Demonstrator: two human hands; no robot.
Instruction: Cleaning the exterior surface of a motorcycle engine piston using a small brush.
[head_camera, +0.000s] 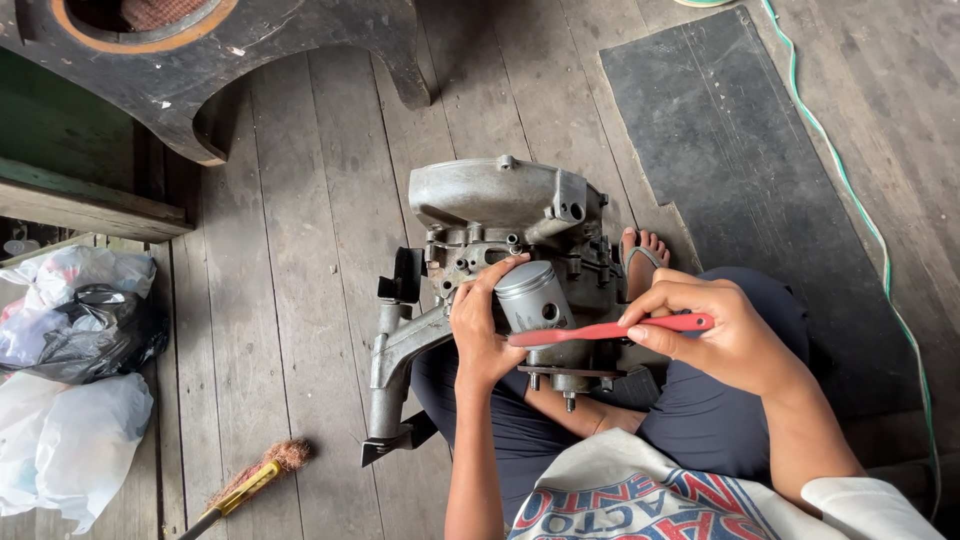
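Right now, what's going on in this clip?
A person sits on a wooden plank floor with a grey metal engine on their lap. The left hand grips the silver piston that stands up from the engine. The right hand holds a red toothbrush with its head against the piston's side. A small brush and plastic bags lie to the left.

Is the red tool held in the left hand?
No, the red tool is held in the right hand, while the left hand grips the silver piston.

Head view, steeply down, close
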